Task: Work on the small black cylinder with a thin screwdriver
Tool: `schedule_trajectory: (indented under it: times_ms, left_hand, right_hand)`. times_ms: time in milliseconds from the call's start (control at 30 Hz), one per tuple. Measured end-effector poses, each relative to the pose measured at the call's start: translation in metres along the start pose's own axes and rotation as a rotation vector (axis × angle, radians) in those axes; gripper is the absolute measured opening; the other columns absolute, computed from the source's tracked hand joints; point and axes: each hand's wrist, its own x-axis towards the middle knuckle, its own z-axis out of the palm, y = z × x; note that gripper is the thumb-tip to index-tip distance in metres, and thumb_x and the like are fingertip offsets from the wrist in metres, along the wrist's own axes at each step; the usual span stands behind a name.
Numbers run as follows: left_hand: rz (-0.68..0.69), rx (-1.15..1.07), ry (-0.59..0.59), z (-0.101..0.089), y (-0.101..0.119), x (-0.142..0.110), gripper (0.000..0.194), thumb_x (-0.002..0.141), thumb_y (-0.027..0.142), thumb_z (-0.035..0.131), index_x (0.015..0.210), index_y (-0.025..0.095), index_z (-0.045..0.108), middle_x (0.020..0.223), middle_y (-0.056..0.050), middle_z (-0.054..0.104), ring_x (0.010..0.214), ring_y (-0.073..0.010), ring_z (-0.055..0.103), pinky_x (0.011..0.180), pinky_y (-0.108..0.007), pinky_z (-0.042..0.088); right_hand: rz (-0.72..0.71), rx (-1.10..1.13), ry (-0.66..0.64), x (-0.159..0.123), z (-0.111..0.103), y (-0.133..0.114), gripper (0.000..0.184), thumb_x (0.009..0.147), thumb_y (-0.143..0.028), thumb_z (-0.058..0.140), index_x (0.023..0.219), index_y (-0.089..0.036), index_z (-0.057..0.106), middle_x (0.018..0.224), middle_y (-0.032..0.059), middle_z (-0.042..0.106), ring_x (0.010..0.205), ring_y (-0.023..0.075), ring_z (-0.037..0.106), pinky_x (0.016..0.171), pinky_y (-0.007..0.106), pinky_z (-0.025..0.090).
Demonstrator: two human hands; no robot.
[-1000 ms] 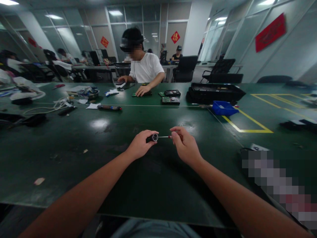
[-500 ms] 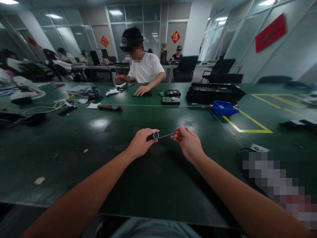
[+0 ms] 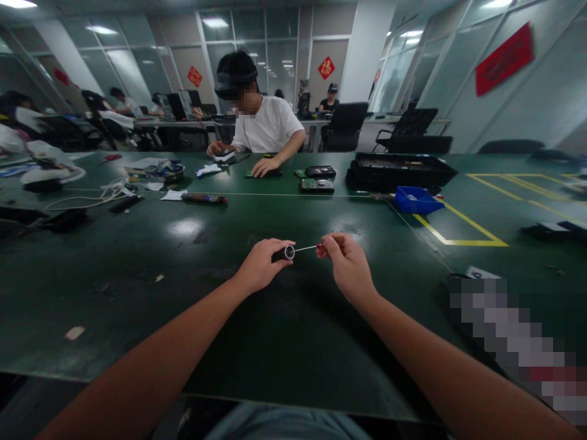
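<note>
My left hand [image 3: 261,264] is closed round a short black cylinder with a silver ring at its end [image 3: 285,252], held just above the dark green table [image 3: 192,305]. A thin metal rod [image 3: 305,249] runs from that end to my right hand [image 3: 346,263], whose fingertips pinch its small reddish handle. Both hands hover over the table's middle, a hand's width apart.
Across the table a person in a white shirt [image 3: 266,128] works with both hands down. Hard drives [image 3: 317,185], a black tray [image 3: 398,171] and a blue bin [image 3: 415,200] lie beyond. Cables and clutter [image 3: 105,192] sit far left. Yellow tape [image 3: 458,235] marks the right side.
My right hand shifted slightly while keeping its pinch on the rod; the rod's tilt changed a little. My left hand stayed put. The person opposite moved one hand leftward.
</note>
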Motion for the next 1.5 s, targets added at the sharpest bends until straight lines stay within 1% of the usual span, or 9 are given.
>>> schedule_trajectory:
  times_ms: [267,467,700,833,967,1100,1200,1300,1500]
  left_hand:
    - [-0.001,-0.011,-0.003,0.002,-0.002,-0.001,0.041,0.087,0.025,0.071,0.127,0.026,0.064,0.124,-0.004,0.067,0.115,-0.0229,0.059,0.102,-0.041,0.043]
    - [0.004,-0.023,0.005,0.003,-0.003,-0.001,0.040,0.086,0.025,0.071,0.126,0.026,0.065,0.122,-0.004,0.068,0.114,-0.0221,0.060,0.101,-0.040,0.044]
    - [0.013,-0.041,0.000,0.004,-0.003,0.000,0.038,0.086,0.022,0.071,0.123,0.024,0.067,0.119,-0.004,0.069,0.112,-0.0221,0.061,0.100,-0.039,0.045]
    - [0.009,-0.047,0.001,0.003,-0.003,0.000,0.037,0.086,0.022,0.071,0.123,0.024,0.067,0.119,-0.004,0.069,0.111,-0.0219,0.061,0.100,-0.039,0.045]
    - [-0.010,-0.051,0.011,0.004,-0.002,0.000,0.040,0.086,0.023,0.071,0.125,0.025,0.065,0.120,-0.004,0.068,0.112,-0.0223,0.061,0.101,-0.039,0.045]
    - [-0.011,-0.071,0.039,0.002,0.000,0.000,0.042,0.087,0.021,0.070,0.128,0.025,0.064,0.123,-0.004,0.067,0.115,-0.0212,0.060,0.102,-0.038,0.044]
    - [0.047,-0.049,0.064,0.000,0.000,0.001,0.041,0.087,0.020,0.069,0.127,0.025,0.064,0.124,-0.004,0.067,0.117,-0.0215,0.059,0.104,-0.039,0.043]
    - [0.044,0.023,0.051,-0.001,-0.004,0.003,0.041,0.086,0.021,0.071,0.127,0.026,0.064,0.123,-0.004,0.068,0.115,-0.0230,0.059,0.103,-0.042,0.042]
    - [-0.015,0.050,0.028,0.000,-0.010,0.003,0.042,0.085,0.021,0.072,0.126,0.027,0.065,0.122,-0.003,0.068,0.112,-0.0226,0.060,0.100,-0.042,0.043]
  right_hand:
    - [-0.008,-0.033,-0.012,0.000,-0.001,-0.006,0.024,0.094,-0.043,0.057,0.095,-0.019,0.063,0.085,0.0059,0.071,0.076,0.0188,0.069,0.075,0.036,0.055]
    - [0.024,-0.347,0.002,-0.003,-0.005,-0.021,0.031,0.088,-0.049,0.065,0.077,-0.020,0.065,0.061,0.0014,0.067,0.055,0.0157,0.061,0.057,0.030,0.045]
    - [-0.130,-0.323,-0.077,-0.007,-0.003,-0.015,0.013,0.093,-0.033,0.056,0.095,-0.021,0.062,0.081,0.0027,0.069,0.071,0.0174,0.065,0.063,0.029,0.047]
    - [-0.130,-0.328,-0.119,-0.008,-0.003,-0.014,0.021,0.098,-0.035,0.048,0.093,-0.023,0.064,0.074,0.0011,0.064,0.068,0.0173,0.062,0.064,0.031,0.046]
    - [-0.034,-0.121,-0.032,-0.006,0.001,-0.011,0.016,0.093,-0.035,0.057,0.100,-0.022,0.061,0.081,0.0030,0.068,0.076,0.0192,0.066,0.073,0.035,0.051]
    - [0.162,0.259,0.039,0.001,0.004,0.000,0.022,0.088,-0.041,0.063,0.094,-0.020,0.064,0.087,0.0043,0.068,0.079,0.0182,0.067,0.082,0.039,0.055]
    - [0.310,0.477,0.019,0.007,0.003,0.009,0.021,0.089,-0.041,0.062,0.090,-0.020,0.064,0.083,0.0032,0.066,0.075,0.0171,0.066,0.084,0.040,0.057]
    - [0.358,0.472,0.071,0.012,0.001,0.016,0.019,0.090,-0.038,0.061,0.083,-0.021,0.062,0.076,0.0015,0.062,0.067,0.0153,0.062,0.081,0.039,0.058]
    - [0.228,0.332,0.135,0.010,0.003,0.019,0.018,0.090,-0.039,0.062,0.090,-0.021,0.063,0.083,0.0019,0.066,0.073,0.0154,0.064,0.076,0.034,0.056]
